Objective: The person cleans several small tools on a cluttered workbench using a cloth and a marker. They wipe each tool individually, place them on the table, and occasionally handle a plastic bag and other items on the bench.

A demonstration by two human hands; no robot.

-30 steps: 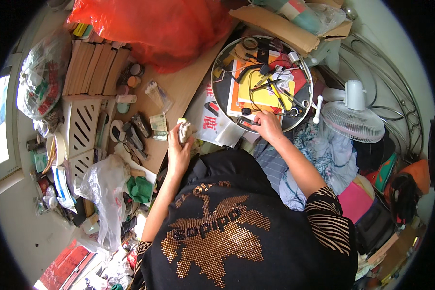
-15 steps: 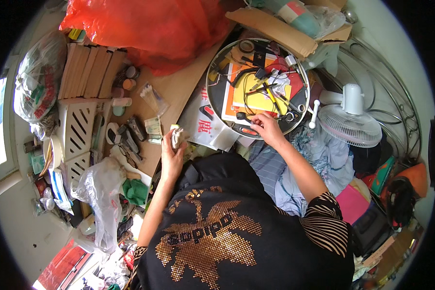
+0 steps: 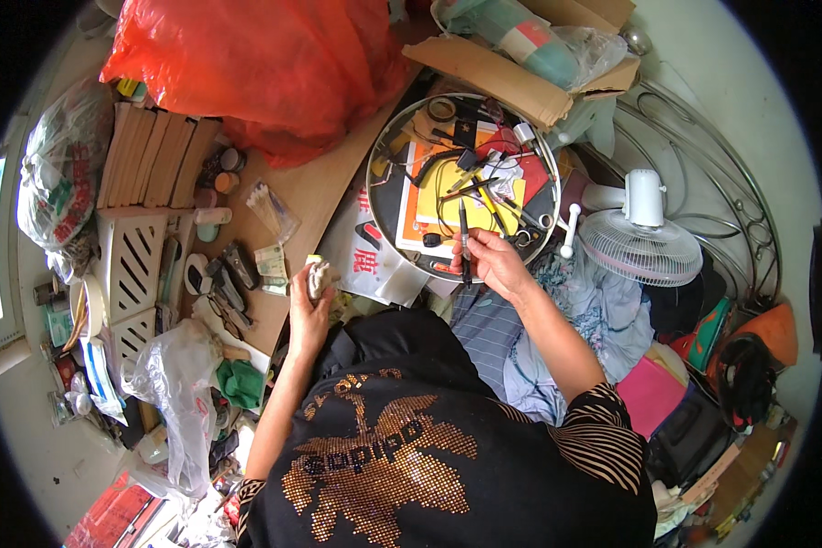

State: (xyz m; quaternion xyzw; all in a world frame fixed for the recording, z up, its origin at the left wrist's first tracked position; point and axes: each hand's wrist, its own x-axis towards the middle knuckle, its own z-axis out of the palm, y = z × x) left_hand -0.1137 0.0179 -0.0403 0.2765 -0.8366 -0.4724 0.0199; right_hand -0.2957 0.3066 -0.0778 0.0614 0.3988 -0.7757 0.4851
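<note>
In my right hand [image 3: 495,265] is a dark pen [image 3: 464,228], pinched between thumb and fingers and pointing away from me over the near edge of a round metal-rimmed tray [image 3: 372,196]. My left hand [image 3: 308,309] is closed around a crumpled pale cloth [image 3: 319,278], beside the wooden desk's edge. On the tray lie yellow paper [image 3: 513,190], a tape roll [image 3: 441,110], black cables, several pens and a white plug [image 3: 523,133]. Scissor-like loops [image 3: 546,220] show at the tray's right side.
A big red plastic bag [image 3: 256,73] and an open cardboard box [image 3: 493,78] stand at the far side. To the right is a white fan [image 3: 642,247]. Cotton swabs [image 3: 269,208], banknotes [image 3: 271,264] and hair clippers [image 3: 237,266] lie on the wooden desk [image 3: 324,192].
My right hand has picked up the pen from the tray and now holds it raised. My left hand keeps the cloth. The whole view has shifted slightly.
</note>
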